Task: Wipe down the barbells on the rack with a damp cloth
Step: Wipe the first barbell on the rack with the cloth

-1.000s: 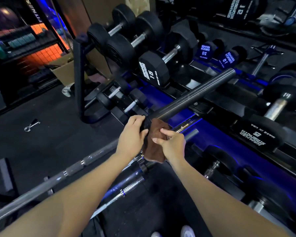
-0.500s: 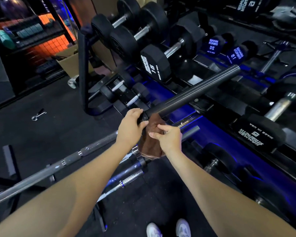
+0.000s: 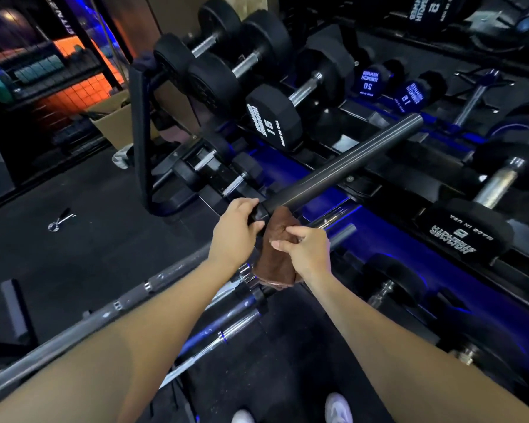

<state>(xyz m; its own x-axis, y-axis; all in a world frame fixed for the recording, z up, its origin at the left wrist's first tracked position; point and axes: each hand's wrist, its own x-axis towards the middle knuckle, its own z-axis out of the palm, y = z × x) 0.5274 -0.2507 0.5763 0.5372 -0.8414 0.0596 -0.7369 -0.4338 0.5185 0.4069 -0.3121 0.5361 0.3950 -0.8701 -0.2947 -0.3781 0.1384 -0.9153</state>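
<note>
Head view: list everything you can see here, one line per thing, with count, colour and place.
barbell sleeve: one, dark grey, angled up over the rack from the left hand
cloth: one, brown, hanging under the sleeve's near end
dumbbells: several, black with chrome handles, on the rack
rack: one, blue and black, centre to right
barbells: several, silver, low on the left
cardboard box: one, tan, left of the rack
collar clip: one, silver, on the floor left
shoes: two, white, bottom edge
left hand: gripping the sleeve's near end
right hand: pinching the cloth
</note>
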